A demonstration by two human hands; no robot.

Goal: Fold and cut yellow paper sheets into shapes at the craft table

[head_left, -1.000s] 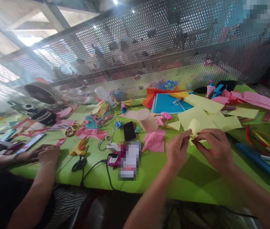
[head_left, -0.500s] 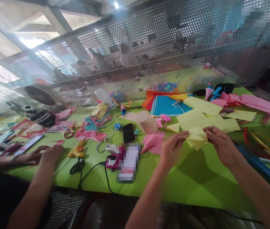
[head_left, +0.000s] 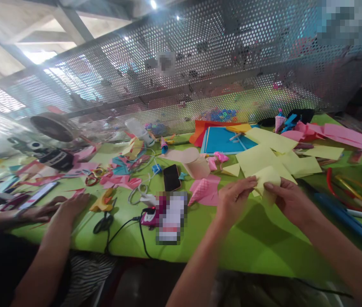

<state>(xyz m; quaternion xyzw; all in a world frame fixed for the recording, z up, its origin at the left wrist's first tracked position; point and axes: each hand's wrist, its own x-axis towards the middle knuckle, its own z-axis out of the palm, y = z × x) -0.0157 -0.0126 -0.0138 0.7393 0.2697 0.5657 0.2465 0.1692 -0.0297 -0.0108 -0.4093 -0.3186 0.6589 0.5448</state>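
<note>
My left hand [head_left: 235,199] and my right hand [head_left: 288,199] both pinch a small piece of pale yellow paper [head_left: 266,176] just above the green table [head_left: 264,243]. The fingers of each hand are closed on opposite sides of it, and the paper curls between them. Several flat yellow sheets [head_left: 266,155] lie right behind my hands. A pink paper cone [head_left: 200,192] lies on pink sheets left of my left hand.
Another person's hands [head_left: 64,204] rest on the table at the left, near scissors [head_left: 104,221] and paper scraps. A phone [head_left: 171,177], a paper roll [head_left: 195,164], blue card [head_left: 224,140], pink strips [head_left: 344,134] and blue tubes [head_left: 344,215] lie around. A perforated metal screen [head_left: 200,76] closes the back.
The yellow paper has been turned and curled between my fingers. My hands have drawn closer together. The other person's hand has slid slightly forward.
</note>
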